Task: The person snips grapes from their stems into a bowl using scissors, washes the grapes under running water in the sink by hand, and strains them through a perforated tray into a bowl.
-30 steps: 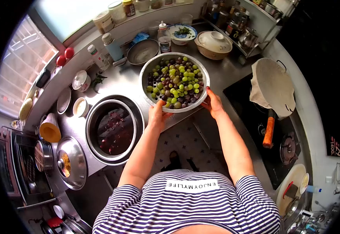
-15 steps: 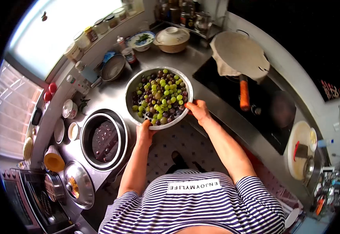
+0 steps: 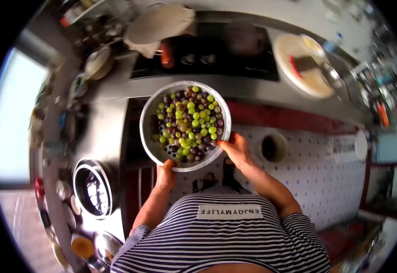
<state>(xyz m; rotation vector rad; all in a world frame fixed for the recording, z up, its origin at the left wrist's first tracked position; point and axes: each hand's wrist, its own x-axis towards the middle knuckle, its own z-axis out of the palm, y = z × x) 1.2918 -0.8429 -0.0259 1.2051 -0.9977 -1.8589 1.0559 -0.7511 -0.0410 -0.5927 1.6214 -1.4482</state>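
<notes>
A round metal colander (image 3: 146,136) full of green and dark purple grapes (image 3: 191,120) is held up in front of my body. My left hand (image 3: 165,176) grips its near rim at the lower left, thumb on top. On the lower right rim my right hand (image 3: 236,148) is closed round the edge. The fingers under the colander are hidden. Small holes show in its bottom, beside the grapes.
Left, a pot of dark liquid (image 3: 93,191) stands on the steel counter (image 3: 105,127). Ahead are a black stove (image 3: 207,63), a cloth-covered pan (image 3: 159,25) and a round cutting board (image 3: 298,77) with a cleaver. A bin (image 3: 273,147) stands on the tiled floor.
The view has swung to the right, away from the window counter, towards the stove and floor. Both hands have kept hold of the colander, which has come with me.
</notes>
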